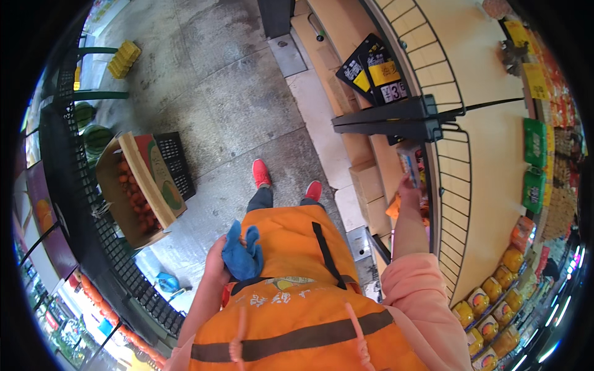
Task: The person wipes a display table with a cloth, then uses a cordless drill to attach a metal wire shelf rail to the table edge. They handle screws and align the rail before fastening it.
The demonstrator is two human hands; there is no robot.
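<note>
A cardboard box of small orange fruit [133, 191] sits on the floor, well left of the orange apron [291, 247]. The left hand [216, 263] is closed around a blue cloth [243, 253], pressed against the apron's left side; it looks soft, light and limp, best bunched in the fist. Right of the apron, the right hand [408, 185] grips a small packet [411, 166] at the wooden shelf [495, 185]; likely light, held by its lower end.

Cardboard box w/ oranges [133, 195], watermelons [93, 133], yellow jars [489, 297] on shelf.
</note>
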